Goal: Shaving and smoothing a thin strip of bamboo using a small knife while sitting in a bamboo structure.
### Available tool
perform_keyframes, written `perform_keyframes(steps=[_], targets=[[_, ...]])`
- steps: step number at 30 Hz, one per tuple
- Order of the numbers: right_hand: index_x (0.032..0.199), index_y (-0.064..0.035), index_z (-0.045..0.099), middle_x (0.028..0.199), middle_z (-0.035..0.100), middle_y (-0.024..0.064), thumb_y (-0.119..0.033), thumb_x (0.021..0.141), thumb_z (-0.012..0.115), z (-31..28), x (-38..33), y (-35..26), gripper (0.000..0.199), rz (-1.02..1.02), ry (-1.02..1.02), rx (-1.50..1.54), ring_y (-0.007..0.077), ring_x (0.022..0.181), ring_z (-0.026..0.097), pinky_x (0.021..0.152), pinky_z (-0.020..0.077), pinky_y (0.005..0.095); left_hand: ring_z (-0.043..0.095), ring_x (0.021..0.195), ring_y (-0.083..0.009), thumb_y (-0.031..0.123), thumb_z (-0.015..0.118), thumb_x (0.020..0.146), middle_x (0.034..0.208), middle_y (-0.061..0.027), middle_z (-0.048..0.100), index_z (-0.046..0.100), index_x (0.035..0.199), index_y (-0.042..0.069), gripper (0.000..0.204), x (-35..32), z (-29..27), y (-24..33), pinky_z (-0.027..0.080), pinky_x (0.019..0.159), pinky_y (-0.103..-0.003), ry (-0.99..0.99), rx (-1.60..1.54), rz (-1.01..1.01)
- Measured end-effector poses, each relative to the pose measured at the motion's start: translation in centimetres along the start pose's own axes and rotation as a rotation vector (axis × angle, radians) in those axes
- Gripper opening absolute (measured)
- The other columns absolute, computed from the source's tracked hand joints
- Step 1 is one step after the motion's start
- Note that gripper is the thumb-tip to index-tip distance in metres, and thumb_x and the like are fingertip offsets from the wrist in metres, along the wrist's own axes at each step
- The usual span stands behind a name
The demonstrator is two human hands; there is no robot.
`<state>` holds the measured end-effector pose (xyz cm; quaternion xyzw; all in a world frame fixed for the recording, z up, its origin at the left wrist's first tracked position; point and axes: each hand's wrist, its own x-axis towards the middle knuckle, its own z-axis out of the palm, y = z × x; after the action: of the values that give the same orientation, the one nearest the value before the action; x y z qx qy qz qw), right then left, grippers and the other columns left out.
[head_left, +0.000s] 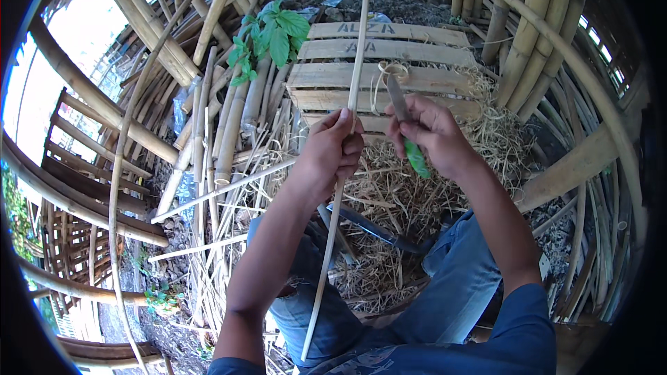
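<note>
My left hand (332,147) is closed round a long, pale bamboo strip (358,55). The strip runs from the top of the view, through the fist, down past my left thigh. To its right, my right hand (436,133) grips a knife (398,100) by its green handle, blade pointing up and away from me. A thin curled shaving (393,69) shows near the blade's tip; whether it touches the blade I cannot tell. The knife and the strip are a little apart.
A slatted wooden crate or panel (323,79) lies ahead. Shavings (389,191) cover the ground between my legs, with a dark elongated tool (379,230) there. Bamboo poles (240,125) and a leafy plant (278,35) are at left; upright bamboo (538,35) stands at right.
</note>
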<state>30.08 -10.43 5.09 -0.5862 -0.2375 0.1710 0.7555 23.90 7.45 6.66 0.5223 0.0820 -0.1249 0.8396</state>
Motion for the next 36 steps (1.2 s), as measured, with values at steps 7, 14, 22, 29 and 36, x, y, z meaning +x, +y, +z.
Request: perform_keyframes(steps=[7,14,22,29,36], targets=[[0.083,-0.0008,0.057,0.060,0.051,0.0022,-0.015,0.094,0.047,-1.0,-3.0,-1.5,0.020,0.127,-0.240,-0.020,0.0078,0.047,0.046,0.044,0.0382,0.0220,0.029,0.046,-0.0041,0.030,0.039,0.098,0.060,0.0034,0.038,0.047,0.085,0.008,0.027,-2.8,3.6,-0.2,0.022,0.040,-0.019,-0.059,0.289,-0.126],[0.087,0.0007,0.060,0.058,0.049,-0.0009,-0.011,0.091,0.052,-1.0,-5.8,-0.9,0.015,0.514,-0.316,0.086,0.0047,0.044,0.040,0.040,0.0311,0.0195,0.036,0.057,-0.0031,0.022,0.040,0.098,0.066,0.0045,0.043,0.052,0.090,0.002,0.024,-5.4,3.8,-5.0,0.031,0.050,-0.019,0.031,0.530,0.101],[0.079,0.0034,0.062,0.055,0.051,0.0003,-0.009,0.090,0.054,-0.5,-5.3,-0.4,0.018,0.752,-0.249,-0.032,0.0039,0.043,0.040,0.038,0.0278,0.0199,0.032,0.057,-0.0035,0.021,0.039,0.099,0.062,0.0040,0.039,0.048,0.082,0.002,0.027,-6.4,3.1,-6.8,0.030,0.050,-0.022,0.093,0.494,-0.021],[0.079,0.0044,0.063,0.058,0.054,0.0008,-0.005,0.088,0.054,-0.1,-4.9,-0.2,0.015,0.696,-0.237,-0.043,0.0040,0.046,0.042,0.043,0.0305,0.0194,0.033,0.058,-0.0034,0.023,0.040,0.099,0.062,0.0035,0.040,0.048,0.081,0.001,0.030,-6.3,2.4,-7.0,0.031,0.050,-0.023,0.120,0.477,-0.015],[0.075,0.0023,0.062,0.056,0.053,0.0017,0.001,0.087,0.051,-0.2,-4.8,-0.5,0.016,0.534,-0.139,-0.164,0.0042,0.044,0.040,0.040,0.0298,0.0215,0.034,0.051,-0.0020,0.026,0.039,0.099,0.062,0.0050,0.041,0.048,0.082,0.005,0.028,-6.4,2.1,-7.1,0.027,0.046,-0.019,0.093,0.447,0.016]])
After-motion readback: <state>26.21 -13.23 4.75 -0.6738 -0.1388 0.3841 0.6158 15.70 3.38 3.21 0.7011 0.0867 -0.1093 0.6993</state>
